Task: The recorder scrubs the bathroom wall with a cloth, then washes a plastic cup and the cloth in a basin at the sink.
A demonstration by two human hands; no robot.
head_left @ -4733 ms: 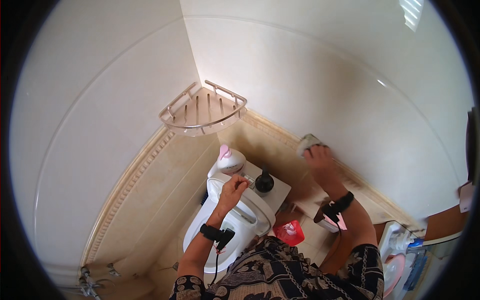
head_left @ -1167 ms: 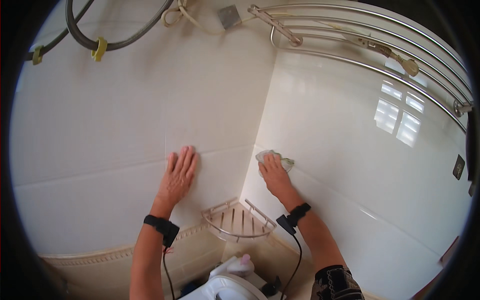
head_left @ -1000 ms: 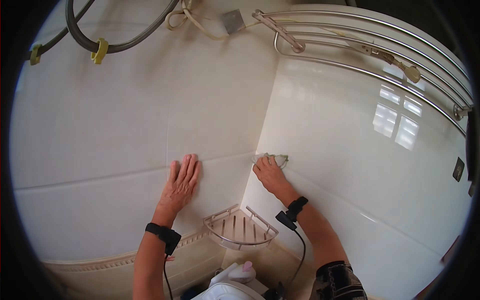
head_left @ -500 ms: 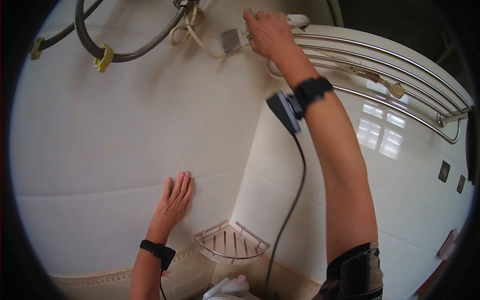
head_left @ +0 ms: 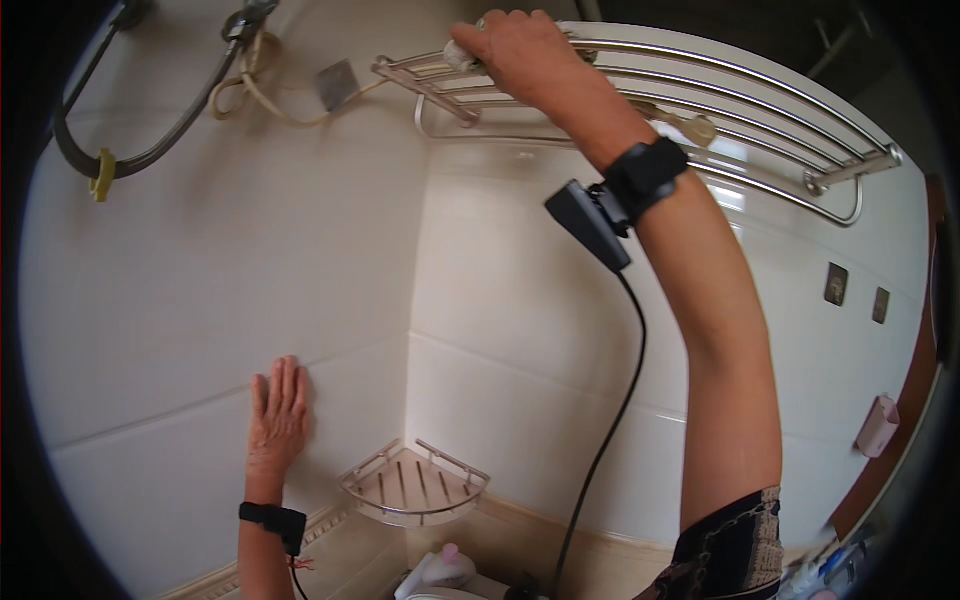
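Note:
My right hand (head_left: 520,55) reaches up to a metal towel rack (head_left: 860,172) on the wall. Its fingers are closed around a whitish cloth (head_left: 460,55) near the rack's left part, and most of the cloth is hidden under the hand. Lower down, my left hand (head_left: 280,415) lies flat against the left tiled wall (head_left: 200,290), holding nothing, fingers stretched upward.
A corner basket shelf (head_left: 415,490) sits low where the walls meet. At upper left hang a grey hose (head_left: 185,140) and a cream cord (head_left: 285,115). A brownish object with a round knob (head_left: 698,130) is at the rack. A pink holder (head_left: 878,427) is at right.
My right hand and the cloth have moved rightward along the rack from its left end, which now shows. The view has turned right. My left hand stays flat on the wall.

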